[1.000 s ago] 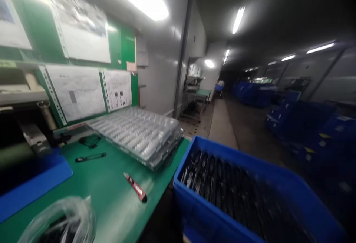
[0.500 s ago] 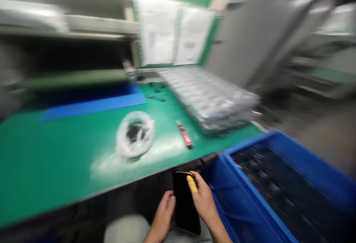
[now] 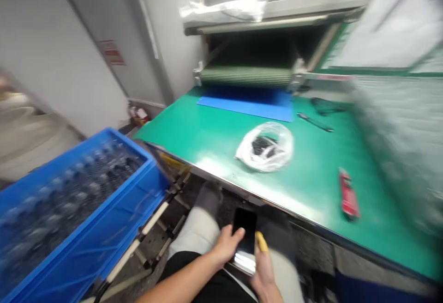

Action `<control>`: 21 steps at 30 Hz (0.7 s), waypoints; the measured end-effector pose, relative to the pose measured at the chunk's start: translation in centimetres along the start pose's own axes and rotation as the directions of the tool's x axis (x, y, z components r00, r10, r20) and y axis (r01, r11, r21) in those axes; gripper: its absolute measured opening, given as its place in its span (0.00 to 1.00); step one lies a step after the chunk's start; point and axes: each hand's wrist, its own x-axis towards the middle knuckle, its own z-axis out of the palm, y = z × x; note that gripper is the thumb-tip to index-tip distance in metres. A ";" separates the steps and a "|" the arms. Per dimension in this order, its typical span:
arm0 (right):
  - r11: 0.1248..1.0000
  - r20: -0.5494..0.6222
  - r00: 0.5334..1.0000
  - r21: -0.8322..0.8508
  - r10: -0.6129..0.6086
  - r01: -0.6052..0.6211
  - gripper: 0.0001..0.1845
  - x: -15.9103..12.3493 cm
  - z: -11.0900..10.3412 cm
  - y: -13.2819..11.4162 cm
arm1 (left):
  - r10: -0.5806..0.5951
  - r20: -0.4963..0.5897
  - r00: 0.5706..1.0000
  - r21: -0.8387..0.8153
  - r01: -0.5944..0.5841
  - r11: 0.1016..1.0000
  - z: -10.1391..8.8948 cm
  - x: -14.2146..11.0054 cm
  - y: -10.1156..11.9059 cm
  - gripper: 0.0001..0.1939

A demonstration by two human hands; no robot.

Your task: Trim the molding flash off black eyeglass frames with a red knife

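A dark-screened smartphone (image 3: 245, 229) is held upright over my lap, below the table's front edge. My left hand (image 3: 225, 245) grips its left side, with the thumb lying across the screen. At its right edge my right hand (image 3: 263, 262) is closed on it, and a yellow cover wraps one finger or thumb. Light glares off the lower end of the phone. On the green table (image 3: 214, 136) beyond lies an opened clear plastic bag (image 3: 282, 148) with small black parts in it. A red utility knife (image 3: 349, 196) rests farther right.
A blue crate (image 3: 138, 187) of trays with dark parts stands at the left on a pipe frame (image 3: 154, 220). At the back, a conveyor belt (image 3: 245, 75) ends over a blue sheet (image 3: 242, 105). Stacked clear trays (image 3: 401, 132) fill the right side. A dark slim tool (image 3: 314, 122) lies nearby.
My view has swung left, bringing the left crate and the conveyor into sight. The phone stays in both hands, and my left thumb now lies on its screen.
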 end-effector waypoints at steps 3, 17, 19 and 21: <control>0.990 -0.098 0.995 0.135 -0.029 0.042 0.18 -0.1 0.0 0.5 | 0.028 0.093 0.995 0.016 -0.029 0.999 0.1 0.4 -0.3 0.19; 0.927 -0.066 0.996 0.364 -0.064 0.084 0.18 0.7 0.2 -0.1 | 0.044 0.072 0.996 -0.063 -0.040 0.997 0.1 2.9 -1.1 0.17; 0.934 -0.029 0.997 0.347 -0.074 0.080 0.18 0.9 0.1 0.2 | 0.070 0.037 0.997 -0.126 -0.065 0.990 -0.2 3.2 -1.4 0.17; 0.945 0.021 0.998 0.324 -0.060 0.050 0.19 1.2 0.0 0.2 | 0.077 -0.001 0.997 -0.205 -0.075 0.976 -0.5 3.5 -1.5 0.17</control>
